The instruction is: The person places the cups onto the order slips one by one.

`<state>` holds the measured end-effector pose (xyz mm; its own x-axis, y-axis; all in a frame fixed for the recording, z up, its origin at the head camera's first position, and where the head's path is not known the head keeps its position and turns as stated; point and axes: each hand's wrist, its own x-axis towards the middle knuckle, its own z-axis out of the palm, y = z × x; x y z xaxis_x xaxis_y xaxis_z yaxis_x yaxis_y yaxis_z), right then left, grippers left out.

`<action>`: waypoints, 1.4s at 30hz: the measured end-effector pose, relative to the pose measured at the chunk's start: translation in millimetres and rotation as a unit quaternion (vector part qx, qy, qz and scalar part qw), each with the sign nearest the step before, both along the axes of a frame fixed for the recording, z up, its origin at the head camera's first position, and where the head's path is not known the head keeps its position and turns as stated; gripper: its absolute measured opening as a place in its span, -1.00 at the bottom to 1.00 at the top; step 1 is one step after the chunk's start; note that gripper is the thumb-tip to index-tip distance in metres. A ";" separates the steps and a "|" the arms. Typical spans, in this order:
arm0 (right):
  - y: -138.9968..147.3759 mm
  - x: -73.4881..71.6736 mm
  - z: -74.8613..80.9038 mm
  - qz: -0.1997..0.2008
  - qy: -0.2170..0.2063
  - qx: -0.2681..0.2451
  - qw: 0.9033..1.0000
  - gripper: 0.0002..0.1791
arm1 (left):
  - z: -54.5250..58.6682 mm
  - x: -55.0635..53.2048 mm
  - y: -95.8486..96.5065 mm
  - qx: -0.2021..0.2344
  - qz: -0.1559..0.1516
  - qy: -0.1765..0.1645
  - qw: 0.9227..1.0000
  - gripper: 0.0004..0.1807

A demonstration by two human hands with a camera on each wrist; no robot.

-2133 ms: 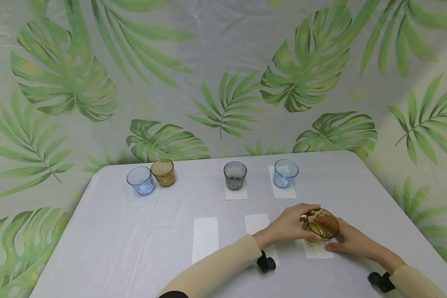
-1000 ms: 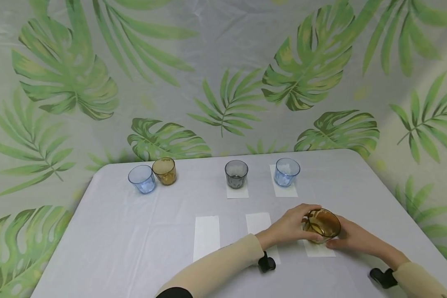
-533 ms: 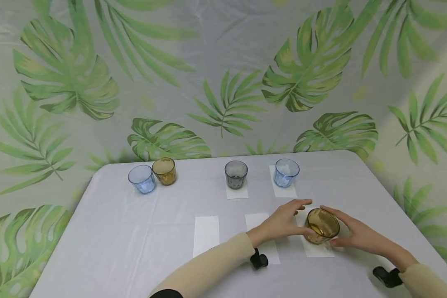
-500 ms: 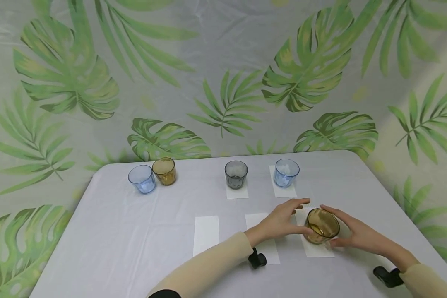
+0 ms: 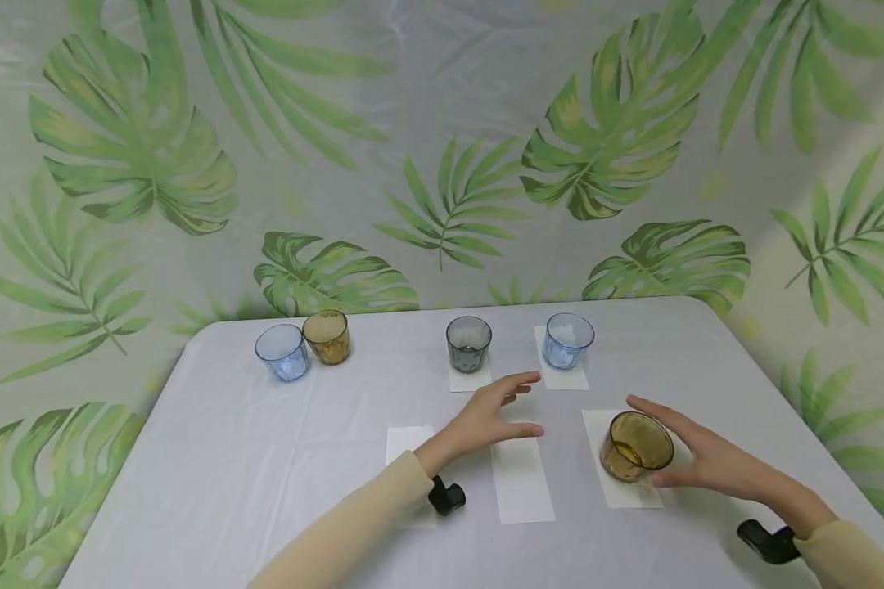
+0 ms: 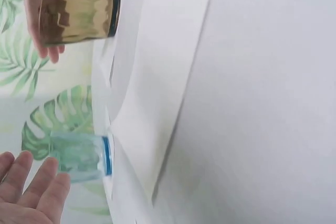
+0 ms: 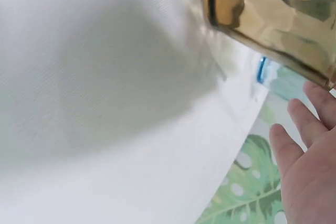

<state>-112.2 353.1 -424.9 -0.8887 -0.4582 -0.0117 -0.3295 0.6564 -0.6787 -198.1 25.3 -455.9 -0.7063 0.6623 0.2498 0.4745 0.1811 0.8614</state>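
Note:
An amber glass (image 5: 637,448) stands upright on a white paper strip (image 5: 619,494) at the right of the table. Close along its right side is my right hand (image 5: 714,462), fingers extended and thumb near the glass's lower edge; whether it touches the glass I cannot tell. My left hand (image 5: 486,417) hovers above the middle of the table, fingers and thumb spread with nothing between them. In the left wrist view the amber glass (image 6: 79,13) appears beyond the fingers of the left hand (image 6: 31,192). The right wrist view shows the amber glass (image 7: 278,19) near the right fingertips.
At the back, a grey glass (image 5: 468,345) and a blue glass (image 5: 568,342) stand on paper strips. Another blue glass (image 5: 282,353) and an amber glass (image 5: 327,337) sit together at back left. Bare paper strips (image 5: 525,483) lie in front.
My left hand has let go of the amber glass and moved left, away from it. The right hand has loosened its fingers but stays beside the glass, which stays on its strip.

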 end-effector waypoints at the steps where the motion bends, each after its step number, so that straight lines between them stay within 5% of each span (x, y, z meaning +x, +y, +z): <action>1: -1.6 0.2 1.2 0.004 0.003 0.000 1.000 0.02 | 0.1 -0.7 -4.4 0.005 0.004 0.001 1.000 -0.19; 16: -34.5 -1.0 21.0 0.038 0.028 -0.005 0.999 -0.01 | 6.9 -4.4 -75.5 0.045 0.073 -0.002 0.996 -0.22; 32: -70.6 -7.3 19.4 0.054 0.076 0.049 0.994 -0.04 | 3.7 -2.8 -144.7 0.053 0.177 0.000 0.983 -0.24; 37: -81.9 -10.4 17.8 0.073 0.129 0.081 0.986 -0.04 | 19.6 6.3 -163.5 0.063 0.198 0.005 0.978 -0.25; 42: -90.2 -11.8 13.4 0.088 0.097 0.038 0.991 -0.06 | 38.7 16.0 -183.8 0.058 0.232 0.005 0.971 -0.26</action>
<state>-124.0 262.9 -411.5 -0.7839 -0.6109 0.1106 -0.5629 0.6242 -0.5418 -182.1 -158.5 -417.3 -0.9187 0.2417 0.3123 0.3741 0.2801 0.8841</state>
